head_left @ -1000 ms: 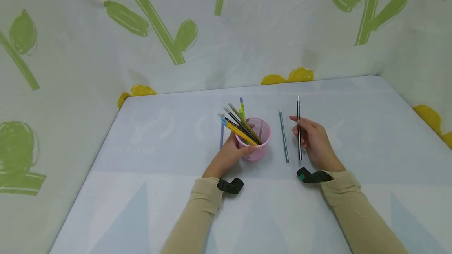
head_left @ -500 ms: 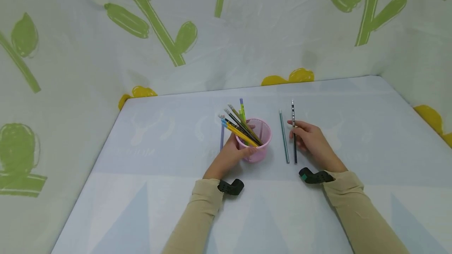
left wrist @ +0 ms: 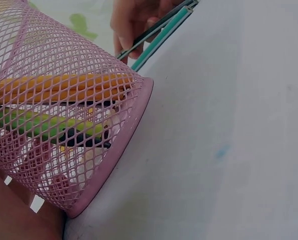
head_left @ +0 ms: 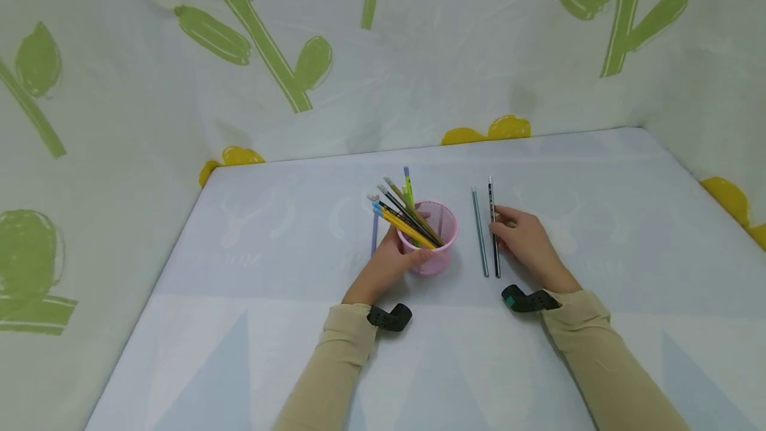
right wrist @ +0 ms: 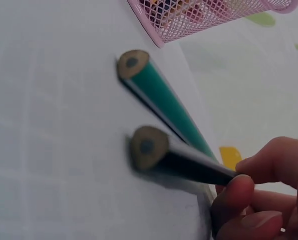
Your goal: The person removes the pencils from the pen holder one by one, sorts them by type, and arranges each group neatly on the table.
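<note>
My left hand (head_left: 391, 263) grips a pink mesh pencil cup (head_left: 441, 259) from its left side, thumb at the front. Inside lean several pencils (head_left: 413, 221), yellow, black, olive and lime, with their ends fanned to the left. To the right of the cup, my right hand (head_left: 526, 238) pinches a black pencil (right wrist: 194, 162) between thumb and fingers, low at the table. Parallel to it and just left lies a teal pencil (head_left: 481, 231) on the table. In the right wrist view, both pencils show flat, unsharpened ends.
A lavender pencil (head_left: 375, 233) lies on the table left of the cup, partly behind my left hand. The pale table (head_left: 287, 344) meets walls of fabric with green plant prints (head_left: 269, 38) at the back and sides.
My right hand has brought the black pencil leftward and down, close beside the teal one. My left hand and the cup have stayed in place.
</note>
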A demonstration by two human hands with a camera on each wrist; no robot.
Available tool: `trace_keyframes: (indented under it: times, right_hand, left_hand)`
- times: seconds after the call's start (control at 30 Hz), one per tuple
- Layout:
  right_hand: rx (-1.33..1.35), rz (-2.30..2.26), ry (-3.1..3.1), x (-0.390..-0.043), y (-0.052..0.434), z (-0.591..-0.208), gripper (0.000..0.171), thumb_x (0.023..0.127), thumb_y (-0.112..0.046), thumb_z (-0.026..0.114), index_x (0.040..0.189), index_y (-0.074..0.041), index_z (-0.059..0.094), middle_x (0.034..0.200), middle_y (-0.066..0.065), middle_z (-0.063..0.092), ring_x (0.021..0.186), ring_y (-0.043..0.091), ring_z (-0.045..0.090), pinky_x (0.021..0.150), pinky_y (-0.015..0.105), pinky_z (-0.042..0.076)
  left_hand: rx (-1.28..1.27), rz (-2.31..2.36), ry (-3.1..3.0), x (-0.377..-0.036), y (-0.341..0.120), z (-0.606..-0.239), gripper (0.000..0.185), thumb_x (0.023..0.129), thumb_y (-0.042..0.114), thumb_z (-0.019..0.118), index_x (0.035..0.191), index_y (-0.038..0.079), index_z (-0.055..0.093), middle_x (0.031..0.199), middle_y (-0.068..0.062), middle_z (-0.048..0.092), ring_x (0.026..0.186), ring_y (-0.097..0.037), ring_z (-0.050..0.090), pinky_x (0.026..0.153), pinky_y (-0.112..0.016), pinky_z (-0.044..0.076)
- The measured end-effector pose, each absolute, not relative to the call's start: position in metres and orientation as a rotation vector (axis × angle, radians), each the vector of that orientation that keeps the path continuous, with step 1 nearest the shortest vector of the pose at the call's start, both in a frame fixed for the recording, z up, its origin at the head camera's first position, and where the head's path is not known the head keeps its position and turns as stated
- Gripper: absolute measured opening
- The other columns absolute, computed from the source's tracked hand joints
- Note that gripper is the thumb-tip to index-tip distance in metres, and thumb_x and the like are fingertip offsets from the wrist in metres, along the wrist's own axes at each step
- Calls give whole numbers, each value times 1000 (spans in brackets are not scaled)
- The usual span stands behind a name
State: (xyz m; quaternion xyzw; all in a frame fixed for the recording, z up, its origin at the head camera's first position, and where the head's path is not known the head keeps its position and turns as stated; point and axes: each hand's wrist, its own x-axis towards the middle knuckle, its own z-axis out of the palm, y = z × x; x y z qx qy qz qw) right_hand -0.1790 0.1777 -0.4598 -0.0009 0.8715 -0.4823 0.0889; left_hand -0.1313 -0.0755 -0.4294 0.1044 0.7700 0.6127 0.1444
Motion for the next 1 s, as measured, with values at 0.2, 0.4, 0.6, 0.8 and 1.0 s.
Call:
trace_keyframes:
  times: [0.2, 0.4, 0.6, 0.8, 1.0]
  right_hand:
    - [-63, -1380, 2693, -180, 178, -460, 47, 87, -20, 51, 132, -6, 42, 105, 11, 55, 63, 17, 53, 51, 27, 44]
    - [-80, -1387, 2755, -180, 178, -461, 45, 85, -14, 52, 129, -6, 44, 107, 11, 55, 58, 16, 56, 51, 28, 46]
    - [-25, -1462, 2727, -179, 179, -462, 39, 86, -15, 53, 124, -8, 48, 105, 12, 54, 55, 17, 56, 49, 29, 46]
    - [-8, -1561, 2675, -179, 179, -460, 35, 91, -23, 48, 122, -8, 49, 100, 13, 54, 52, 18, 54, 48, 30, 46]
    - [31, -1656, 2625, -177, 177, -458, 34, 92, -25, 45, 121, -8, 50, 93, 15, 56, 53, 15, 51, 48, 27, 45]
  left_hand:
    - [302, 1785, 2205, -133, -75, -431, 75, 80, 28, 65, 139, 28, 19, 136, 6, 32, 122, -12, 34, 100, -37, 30]
    - [336, 1797, 2212, -142, -76, -450, 76, 79, 33, 66, 138, 36, 17, 137, 11, 29, 124, -10, 30, 100, -39, 28]
    - [326, 1776, 2210, -140, -76, -445, 76, 78, 37, 66, 137, 36, 19, 138, 10, 29, 124, -11, 31, 100, -40, 29]
    - [345, 1781, 2200, -132, -75, -425, 73, 82, 24, 63, 140, 25, 19, 139, 4, 29, 124, -14, 31, 100, -38, 30]
    - [326, 1782, 2204, -132, -76, -427, 75, 81, 26, 65, 140, 28, 18, 138, 7, 31, 124, -11, 31, 100, -37, 30]
